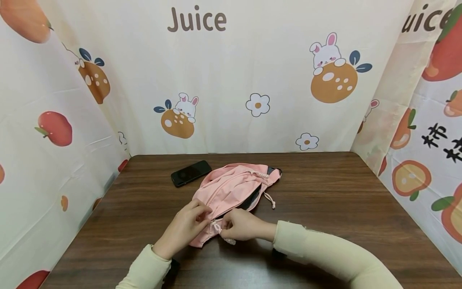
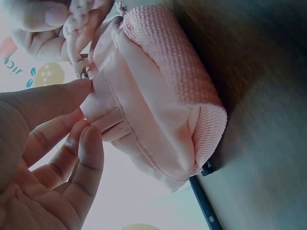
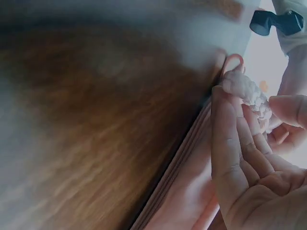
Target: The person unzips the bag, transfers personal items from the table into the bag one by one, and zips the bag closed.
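Note:
A pink waist bag [image 1: 231, 186] lies slantwise on the table, its front zipper partly undone and a dark gap showing. My left hand [image 1: 185, 228] pinches the bag's fabric beside the near end of that zipper, thumb against fingers. Close on its right, my right hand [image 1: 242, 225] holds the braided cord pull [image 3: 249, 93] between thumb and fingers. The left wrist view shows the cord running to a small metal slider [image 2: 84, 75] by my left thumb. Another braided pull [image 1: 258, 174] rests on the bag's far part.
A black phone [image 1: 191, 173] lies behind the bag on the left. The brown wooden table [image 1: 325, 192] meets printed curtains [image 1: 234, 72] at the back and both sides. A thin knotted cord [image 1: 270, 200] hangs from the bag's right side onto the tabletop.

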